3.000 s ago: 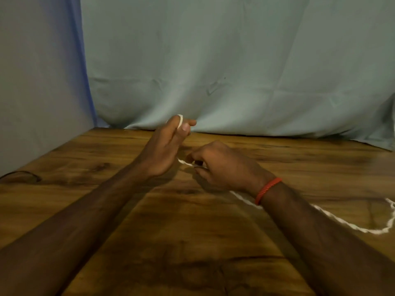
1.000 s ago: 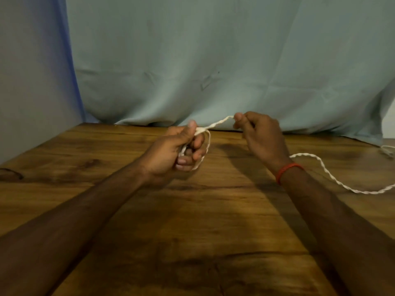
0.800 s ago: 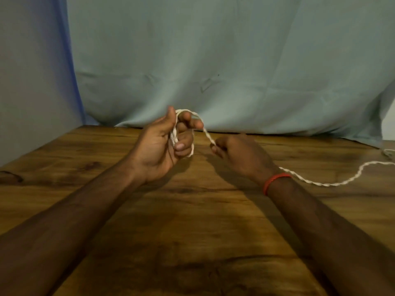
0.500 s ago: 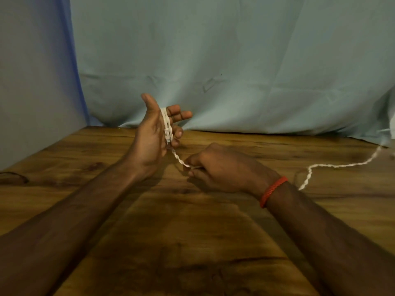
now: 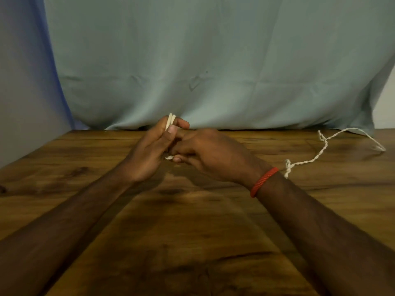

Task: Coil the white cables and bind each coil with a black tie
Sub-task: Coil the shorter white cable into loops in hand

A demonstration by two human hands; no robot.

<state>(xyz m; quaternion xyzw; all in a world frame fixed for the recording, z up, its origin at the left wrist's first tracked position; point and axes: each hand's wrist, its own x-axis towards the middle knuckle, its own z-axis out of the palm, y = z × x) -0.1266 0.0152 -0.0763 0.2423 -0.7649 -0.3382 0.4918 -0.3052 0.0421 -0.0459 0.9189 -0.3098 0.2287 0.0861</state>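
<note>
A white twisted cable (image 5: pixel 316 155) trails across the wooden table (image 5: pixel 192 231) from the right and runs behind my right wrist. Its near end is looped over the fingers of my left hand (image 5: pixel 154 150), where two white turns show above the fingertips, pinned by the thumb. My right hand (image 5: pixel 211 154) is close against the left, fingers curled, pinching the cable just below the left hand's fingers. A short white piece shows between the two hands. No black tie is in view.
A pale blue cloth (image 5: pixel 213 71) hangs behind the table's far edge. A grey wall stands at the left. The loose cable forms a loop near the table's far right. A red band circles my right wrist (image 5: pixel 264 181).
My right hand has carried the cable round the left hand's fingers again and closed in against it. The left thumb has folded onto the turns. The loose cable has slid closer to my right wrist.
</note>
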